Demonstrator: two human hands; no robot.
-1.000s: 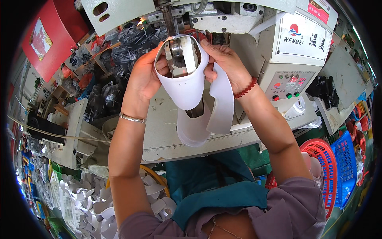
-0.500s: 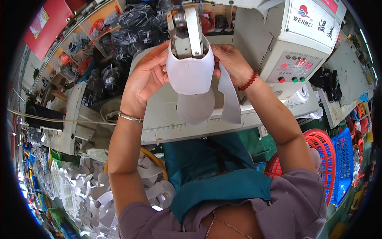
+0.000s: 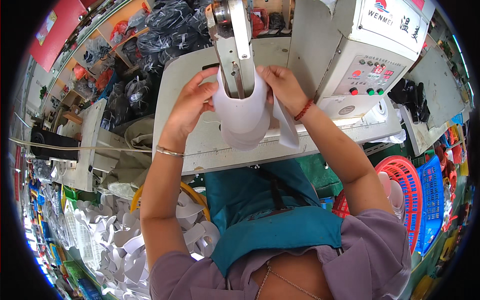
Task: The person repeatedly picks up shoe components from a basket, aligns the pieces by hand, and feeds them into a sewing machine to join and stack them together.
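Both my hands hold a white curved fabric piece [image 3: 243,120] wrapped around the metal arm [image 3: 233,40] of a grey machine [image 3: 345,60]. My left hand [image 3: 192,102], with a thin bracelet at the wrist, grips the piece's left edge. On the other side, my right hand [image 3: 282,85], wearing a red bead bracelet, pinches the right edge, where a loose white strip [image 3: 285,127] hangs down. The piece's rounded lower end droops over the grey work table [image 3: 200,145].
A control panel with coloured buttons [image 3: 367,80] sits on the machine at right. A heap of white cut pieces [image 3: 125,235] lies at lower left beside a yellow-rimmed bin. Red [image 3: 410,195] and blue [image 3: 437,200] baskets stand at right. Black bagged goods fill shelves [image 3: 150,40] behind.
The white piece has slid further up onto the machine arm and my hands have closed in at its sides. My head has tipped, so the machine sits higher in view.
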